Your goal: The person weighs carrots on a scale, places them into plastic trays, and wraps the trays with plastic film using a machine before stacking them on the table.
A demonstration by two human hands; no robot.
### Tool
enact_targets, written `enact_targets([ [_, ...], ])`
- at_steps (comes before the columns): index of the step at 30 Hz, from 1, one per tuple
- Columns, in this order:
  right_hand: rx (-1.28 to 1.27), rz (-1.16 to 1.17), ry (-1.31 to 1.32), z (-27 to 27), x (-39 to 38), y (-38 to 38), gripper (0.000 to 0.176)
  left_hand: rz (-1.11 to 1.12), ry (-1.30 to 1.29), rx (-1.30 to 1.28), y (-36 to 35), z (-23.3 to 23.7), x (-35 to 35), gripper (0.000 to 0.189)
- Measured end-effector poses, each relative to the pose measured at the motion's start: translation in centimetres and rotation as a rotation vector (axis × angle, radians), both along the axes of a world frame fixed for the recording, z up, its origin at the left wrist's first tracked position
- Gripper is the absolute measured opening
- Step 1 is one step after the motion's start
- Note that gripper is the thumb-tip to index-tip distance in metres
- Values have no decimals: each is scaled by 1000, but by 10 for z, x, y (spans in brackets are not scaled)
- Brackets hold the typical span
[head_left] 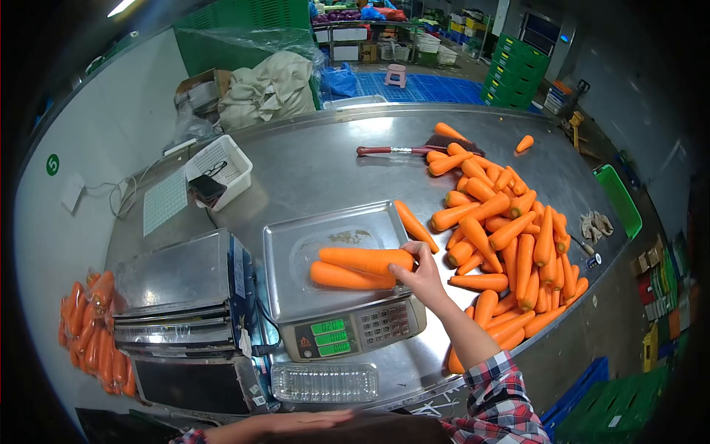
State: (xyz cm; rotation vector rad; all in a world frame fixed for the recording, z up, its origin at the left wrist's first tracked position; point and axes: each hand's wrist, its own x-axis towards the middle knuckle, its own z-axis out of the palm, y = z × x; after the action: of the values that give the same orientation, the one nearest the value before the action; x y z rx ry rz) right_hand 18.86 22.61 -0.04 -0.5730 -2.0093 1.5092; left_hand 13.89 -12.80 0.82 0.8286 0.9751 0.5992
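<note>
My right hand (420,272) grips the thick end of the upper carrot (355,259) on the metal pan of a weighing scale (285,296). A second carrot (344,277) lies just below it on the pan. Another carrot (416,227) rests at the pan's right edge. A big heap of loose carrots (510,244) covers the table's right side. My left hand (314,420) is low at the table's front edge, flat with fingers stretched out and nothing in it. Just above it sits a clear plastic tray (324,382).
A brush (392,150) lies behind the heap. A white basket (235,174) holds a phone (207,188). At the left are a boxy machine (174,274) and bagged carrots (92,333). A green crate (618,198) is beyond the right edge, near a crumpled glove (596,226).
</note>
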Motion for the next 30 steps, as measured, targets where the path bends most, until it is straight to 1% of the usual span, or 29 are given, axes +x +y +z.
enact_targets([
  [1,80,0,58,-11,-2,0,43,-42,29,-73,-14,1,-5,42],
  [2,215,55,61,-25,-2,5,45,-89,77,-140,-27,2,-11,42],
  [5,415,205,-13,-38,-2,16,46,-347,352,-301,-49,10,-27,43],
  [6,510,224,-12,-38,-3,22,41,-448,438,-353,-52,13,-32,44],
  [8,675,150,-9,-17,1,30,32,-579,528,-421,-60,16,-38,44],
  [9,758,113,-9,-9,4,36,28,-522,458,-403,-68,11,-37,41],
  [11,679,-94,9,-14,17,48,22,-413,307,-375,-82,4,-32,36],
  [12,708,-151,20,-13,25,55,22,-331,376,-230,-84,8,-32,29],
  [13,732,-199,24,-12,34,59,21,-242,435,-93,-74,25,-34,24],
  [14,544,-224,7,-11,43,59,20,-141,450,-148,-58,47,-34,19],
  [15,359,-252,-7,-10,50,57,19,-24,450,-37,-58,41,-38,20],
  [16,345,-289,16,-14,53,56,17,145,424,-98,-42,59,-42,19],
  [17,216,-314,-54,-11,57,51,17,233,577,-57,-24,71,-49,16],
  [18,164,-297,-30,-15,57,49,18,369,700,-19,-13,76,-58,15],
  [19,113,-284,-5,-17,56,47,19,537,738,-30,-2,70,-69,11],
  [20,77,-230,-60,-15,54,44,20,669,827,18,11,61,-83,12],
  [21,43,-177,-115,-12,50,38,21,739,818,73,24,58,-101,11],
  [22,10,-128,-167,-9,48,35,21,850,817,-35,42,59,-114,12],
  [23,118,-71,-227,-18,44,36,25,906,807,19,57,57,-125,16],
  [24,137,-47,-376,-11,40,32,27,922,881,59,75,57,-128,21],
  [25,156,-26,-525,-4,34,27,30,893,994,110,86,42,-135,23],
  [27,246,30,-602,-19,24,29,35,833,1216,214,114,-12,-157,27],
  [29,265,10,-670,-14,14,26,34,925,1010,63,139,-49,-168,29],
  [30,205,13,-695,-15,11,30,34,966,903,-12,148,-47,-169,31],
])
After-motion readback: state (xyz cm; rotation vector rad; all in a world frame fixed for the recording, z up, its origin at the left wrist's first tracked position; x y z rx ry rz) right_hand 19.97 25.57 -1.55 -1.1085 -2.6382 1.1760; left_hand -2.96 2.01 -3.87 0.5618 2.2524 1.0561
